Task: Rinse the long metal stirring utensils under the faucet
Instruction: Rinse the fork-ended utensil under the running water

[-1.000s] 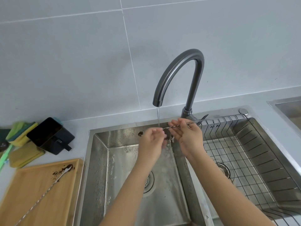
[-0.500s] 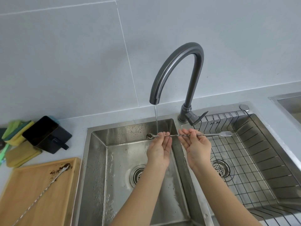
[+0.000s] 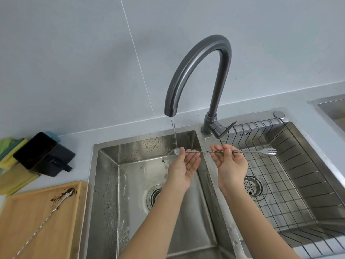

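Steel twisted-shaft stirring utensil [image 3: 205, 151] is held level across the divider of the stainless double sink [image 3: 104, 184]. Its spoon end is under the thin stream from the dark grey gooseneck faucet [image 3: 197, 58]; its fork end is over the wire rack [image 3: 291, 184]. It is pinched by left hand [image 3: 184, 167] and right hand [image 3: 231, 165], palms up, remaining fingers relaxed. A second, soiled long metal utensil [image 3: 46, 219] lies on the wooden tray [image 3: 24, 217] on the surface.
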